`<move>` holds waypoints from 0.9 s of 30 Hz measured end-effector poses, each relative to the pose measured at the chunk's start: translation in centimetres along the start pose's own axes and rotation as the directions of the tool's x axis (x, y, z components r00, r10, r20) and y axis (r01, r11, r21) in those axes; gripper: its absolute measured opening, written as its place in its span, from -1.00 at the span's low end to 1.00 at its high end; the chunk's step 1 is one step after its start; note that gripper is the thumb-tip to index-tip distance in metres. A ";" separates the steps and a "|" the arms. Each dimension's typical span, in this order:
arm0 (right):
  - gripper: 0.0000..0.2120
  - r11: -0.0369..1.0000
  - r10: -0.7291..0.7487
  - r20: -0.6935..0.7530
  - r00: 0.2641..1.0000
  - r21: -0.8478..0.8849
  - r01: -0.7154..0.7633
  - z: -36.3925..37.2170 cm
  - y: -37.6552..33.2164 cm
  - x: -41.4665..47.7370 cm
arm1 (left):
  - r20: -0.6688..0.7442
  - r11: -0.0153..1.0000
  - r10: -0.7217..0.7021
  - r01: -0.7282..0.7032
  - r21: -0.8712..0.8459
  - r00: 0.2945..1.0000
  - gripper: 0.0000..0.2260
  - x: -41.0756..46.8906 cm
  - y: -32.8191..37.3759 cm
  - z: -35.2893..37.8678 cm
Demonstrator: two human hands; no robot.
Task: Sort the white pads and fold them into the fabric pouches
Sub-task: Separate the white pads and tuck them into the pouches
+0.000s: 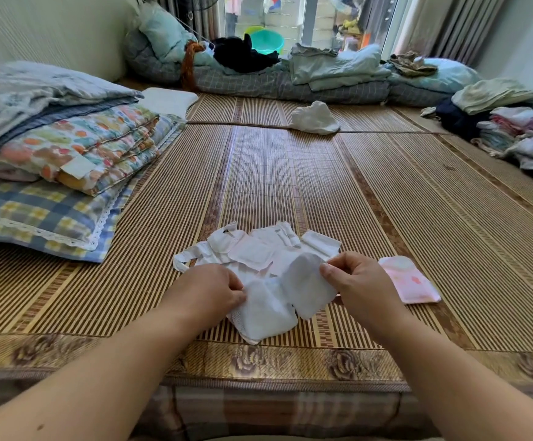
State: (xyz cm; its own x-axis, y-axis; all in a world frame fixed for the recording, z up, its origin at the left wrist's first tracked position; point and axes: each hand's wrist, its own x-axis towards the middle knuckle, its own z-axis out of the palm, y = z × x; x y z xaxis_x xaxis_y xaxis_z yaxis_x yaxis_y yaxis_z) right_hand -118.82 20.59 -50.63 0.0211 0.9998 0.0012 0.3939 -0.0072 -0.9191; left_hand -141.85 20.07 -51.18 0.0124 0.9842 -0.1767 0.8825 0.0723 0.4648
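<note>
Nearest the viewer, two bare forearms reach over the brocade-edged border of a woven bamboo mat [290,173]. The left hand [214,291] pinches the edge of a white mesh-sided pouch [263,316] lying on the mat; the right hand [359,281] pinches one end of a white pad [308,286], thumb on top, holding it lifted just beside the pouch. Both pieces look thin, soft and very light, likely to flop and crease rather than hold shape, so a grip at an edge or corner, with the other hand steadying the pouch mouth, seems best. Directly behind lies a loose heap of white pads [255,249], flat, rectangular, some with tape-like ties. Touching the right wrist's outer side rests a pink printed pouch [413,283], flat and round-cornered. Farther left, folded quilts [77,151] sit on a checked, lace-trimmed pillow. Mid-mat lies a crumpled white cloth [314,119]; beyond it, stacked bedding lines the window wall.
</note>
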 end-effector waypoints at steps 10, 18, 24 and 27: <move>-0.82 0.990 -0.143 -0.004 0.990 0.015 0.143 0.3 -1.2 -0.7 | 0.125 0.670 -0.007 0.098 -0.736 0.992 -0.87 -1.1 2.4 -1.3; -0.86 0.930 -0.330 0.046 0.943 -0.159 0.333 2.9 -2.4 -2.1 | 0.270 0.286 -0.004 0.260 -0.922 0.963 -0.89 -1.3 5.3 -1.4; -0.74 0.934 -0.327 0.179 0.928 -0.086 0.346 2.3 -1.5 -2.3 | 0.326 0.139 0.038 0.319 -0.938 0.944 -0.83 -1.1 5.8 -1.2; -0.82 0.931 -0.352 0.068 0.933 -0.079 0.357 1.9 -1.4 -1.9 | 0.264 0.272 0.021 0.248 -0.930 0.964 -0.85 -0.8 5.9 -0.8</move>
State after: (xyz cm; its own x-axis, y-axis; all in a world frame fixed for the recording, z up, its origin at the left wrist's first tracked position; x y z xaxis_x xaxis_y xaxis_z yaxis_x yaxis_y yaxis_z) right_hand -121.16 18.73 -50.14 -0.1818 0.9371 0.2979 0.4466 0.3486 -0.8240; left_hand -137.03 19.80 -47.55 0.1545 0.9079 -0.3896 -0.1942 0.4146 0.8890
